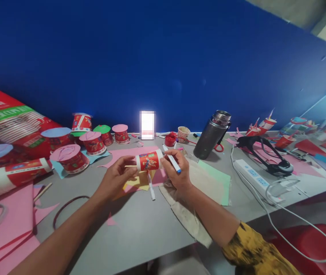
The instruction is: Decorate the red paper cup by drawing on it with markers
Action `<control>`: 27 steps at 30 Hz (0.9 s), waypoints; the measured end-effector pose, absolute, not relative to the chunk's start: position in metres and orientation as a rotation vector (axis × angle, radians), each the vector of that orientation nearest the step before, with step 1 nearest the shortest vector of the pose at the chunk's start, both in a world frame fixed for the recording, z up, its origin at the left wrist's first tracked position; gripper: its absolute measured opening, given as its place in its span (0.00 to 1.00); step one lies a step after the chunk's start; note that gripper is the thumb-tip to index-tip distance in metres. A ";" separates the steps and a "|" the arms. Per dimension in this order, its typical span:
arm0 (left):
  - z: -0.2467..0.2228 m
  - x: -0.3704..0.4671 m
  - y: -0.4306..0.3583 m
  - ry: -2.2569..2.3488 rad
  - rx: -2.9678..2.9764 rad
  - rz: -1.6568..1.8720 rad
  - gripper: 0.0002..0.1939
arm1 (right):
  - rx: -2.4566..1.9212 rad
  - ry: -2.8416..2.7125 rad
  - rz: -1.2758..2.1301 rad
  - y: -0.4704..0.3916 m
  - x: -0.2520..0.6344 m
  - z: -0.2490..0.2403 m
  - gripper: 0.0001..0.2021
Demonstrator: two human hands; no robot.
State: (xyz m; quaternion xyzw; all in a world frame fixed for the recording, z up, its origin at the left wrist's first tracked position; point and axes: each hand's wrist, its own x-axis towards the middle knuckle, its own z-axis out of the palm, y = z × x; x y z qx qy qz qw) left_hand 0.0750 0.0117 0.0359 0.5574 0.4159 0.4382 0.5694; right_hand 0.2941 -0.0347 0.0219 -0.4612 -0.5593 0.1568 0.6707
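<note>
Past sleeve [248, 244] at 5 o'clock, find just 7 o'clock of centre a cup [149, 161], likely light, crushable, best taken by its rim, with left hand [120, 172] clamped on base and right hand [183, 178] gripping pen [174, 163].

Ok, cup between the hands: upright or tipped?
Tipped: the cup lies sideways, its ends facing the left hand and right hand.

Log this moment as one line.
left hand: thin stick | right hand: blue-ended marker | red cup: sideways, between hands
</note>
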 end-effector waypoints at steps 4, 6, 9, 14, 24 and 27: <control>0.024 0.081 0.009 1.040 1.262 1.039 0.35 | -1.062 -1.404 0.102 -0.033 0.295 0.016 0.07; 0.024 0.082 0.004 1.074 1.218 1.043 0.37 | -1.061 -1.415 0.001 -0.032 0.295 0.016 0.07; 0.030 0.085 -0.006 1.057 1.208 1.002 0.37 | -1.036 -1.432 -0.116 -0.031 0.291 0.019 0.07; 0.034 0.093 -0.016 0.852 1.272 1.015 0.40 | -0.879 -1.599 -0.168 -0.039 0.278 0.024 0.09; 0.028 0.094 -0.012 0.879 1.395 1.166 0.40 | -0.648 -1.839 -0.094 -0.056 0.275 0.027 0.15; 0.027 0.094 -0.011 0.974 1.494 1.195 0.43 | -0.657 -1.845 -0.130 -0.058 0.278 0.029 0.13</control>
